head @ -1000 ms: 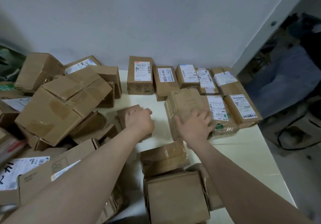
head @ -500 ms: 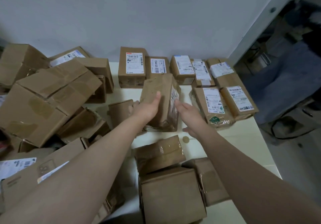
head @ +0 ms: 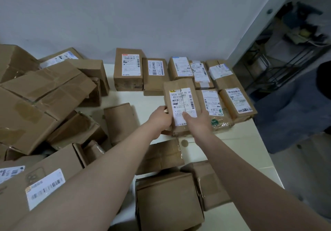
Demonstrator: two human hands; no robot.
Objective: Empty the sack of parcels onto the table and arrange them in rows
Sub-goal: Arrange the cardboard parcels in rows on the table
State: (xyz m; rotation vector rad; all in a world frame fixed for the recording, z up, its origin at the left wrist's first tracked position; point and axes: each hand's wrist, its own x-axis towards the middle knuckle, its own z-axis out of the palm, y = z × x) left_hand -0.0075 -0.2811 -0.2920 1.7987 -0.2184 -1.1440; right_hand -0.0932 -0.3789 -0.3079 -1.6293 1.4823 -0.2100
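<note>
White wall (head: 161, 15) stands behind the pale bench (head: 125, 98), and brown parcels cover most of it. Both hands are on one parcel (head: 180, 94). The left hand (head: 159, 117) grips its left edge. The right hand (head: 198, 121) holds its right side, with the thumb on the white label. The parcel faces label up, just beside the parcel with the green sticker (head: 212, 105), so I think it is going in as the next one in the front row. I cannot tell if it is flat down yet. A back row (head: 155, 71) lines the wall, labels up too, maybe so they can be read. A big messy heap (head: 44, 94) sits on the left, and more near parcels (head: 168, 200) lie close to the person. I see no sack. Lots of sorting is left.
</note>
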